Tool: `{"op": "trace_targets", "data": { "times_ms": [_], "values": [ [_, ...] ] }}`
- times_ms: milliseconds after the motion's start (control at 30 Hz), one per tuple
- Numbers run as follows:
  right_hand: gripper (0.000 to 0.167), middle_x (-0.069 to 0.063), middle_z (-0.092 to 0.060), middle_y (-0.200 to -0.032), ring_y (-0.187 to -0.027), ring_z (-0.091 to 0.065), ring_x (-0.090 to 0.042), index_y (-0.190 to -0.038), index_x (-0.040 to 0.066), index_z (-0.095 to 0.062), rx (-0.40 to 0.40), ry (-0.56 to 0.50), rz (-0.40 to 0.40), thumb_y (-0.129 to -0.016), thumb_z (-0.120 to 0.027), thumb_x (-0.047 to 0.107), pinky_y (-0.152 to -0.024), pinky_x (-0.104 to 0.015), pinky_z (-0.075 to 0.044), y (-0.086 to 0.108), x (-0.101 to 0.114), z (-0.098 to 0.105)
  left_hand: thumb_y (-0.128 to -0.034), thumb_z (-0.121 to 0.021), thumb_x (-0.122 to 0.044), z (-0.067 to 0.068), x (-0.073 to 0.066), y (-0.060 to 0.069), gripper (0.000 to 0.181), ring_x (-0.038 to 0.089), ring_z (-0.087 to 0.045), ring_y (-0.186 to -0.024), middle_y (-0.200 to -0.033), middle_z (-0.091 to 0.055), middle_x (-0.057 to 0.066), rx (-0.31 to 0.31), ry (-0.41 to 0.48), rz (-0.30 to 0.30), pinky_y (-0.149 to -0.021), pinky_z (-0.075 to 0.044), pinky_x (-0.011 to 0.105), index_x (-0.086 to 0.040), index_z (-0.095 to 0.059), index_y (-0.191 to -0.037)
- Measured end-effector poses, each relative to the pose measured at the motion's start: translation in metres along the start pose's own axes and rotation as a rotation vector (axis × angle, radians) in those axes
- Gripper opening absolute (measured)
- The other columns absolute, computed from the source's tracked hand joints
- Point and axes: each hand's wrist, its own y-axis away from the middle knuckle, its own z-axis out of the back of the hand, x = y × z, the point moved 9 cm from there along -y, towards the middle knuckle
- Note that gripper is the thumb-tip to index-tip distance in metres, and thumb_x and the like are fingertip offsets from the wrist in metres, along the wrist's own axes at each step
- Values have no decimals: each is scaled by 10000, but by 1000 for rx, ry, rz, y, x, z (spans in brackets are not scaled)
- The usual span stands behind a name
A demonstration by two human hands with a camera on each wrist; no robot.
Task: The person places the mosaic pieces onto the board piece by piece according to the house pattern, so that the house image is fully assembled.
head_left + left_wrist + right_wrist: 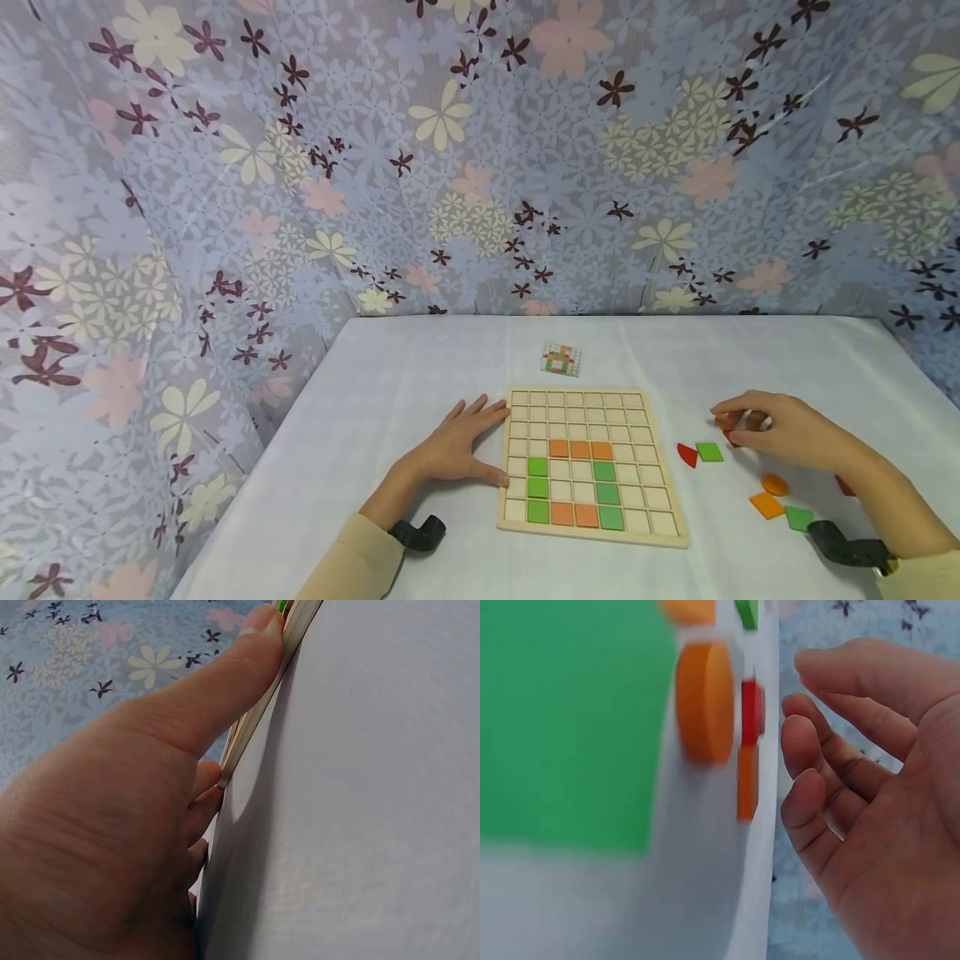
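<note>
My left hand (459,446) rests against the left edge of a wooden grid board (525,533), its fingers spread along the frame. In the left wrist view the thumb (225,690) touches the board's side (251,724). Orange tiles (580,450) and green tiles (537,488) lie in several of the board's squares. To the right, my right hand (787,429) hovers over loose pieces with loosely bent fingers. In the right wrist view nothing shows between those fingers, and a red piece (749,712) and an orange piece (746,784) lie beyond the fingertips.
A small patterned card (561,359) lies behind the board. Right of the board are a red quarter-round piece (687,454), a green square (709,452), an orange disc (774,485), an orange square (767,505) and another green piece (799,518). A floral curtain (480,167) hangs behind the white table (420,358).
</note>
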Motion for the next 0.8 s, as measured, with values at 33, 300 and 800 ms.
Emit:
{"op": "trace_targets", "data": {
  "times_ms": [33, 300, 800],
  "values": [
    [386, -26, -626, -995, -751, -538, -141, -1227, 56, -633, 2, 7, -8, -861, -712, 151, -584, -261, -491, 1, -4, 1, -676, -680, -740, 0, 0, 0, 1080, 232, -74, -1455, -1573, -208, -78, 1, -1, 0, -1158, -18, 465, -213, -282, -1531],
    [455, -65, -616, -1064, -795, -517, -171, -1249, 51, -617, 11, 23, -85, -846, -737, 225, -618, -273, -488, 5, -30, 4, -680, -684, -734, 0, -1, 0, 1075, 221, -69, -1455, -1572, -213, -72, 1, -3, 1, -1158, -22, 464, -209, -286, -1530],
    [356, -66, -606, -1061, -855, -484, -228, -1155, 42, -615, 119, -68, -155, -809, -696, 56, -691, -297, -473, 12, -50, 2, -684, -678, -737, 1, -1, 1, 1076, 236, -76, -1454, -1573, -216, -60, -1, -6, -5, -1157, -28, 473, -199, -287, -1530]
  ]
}}
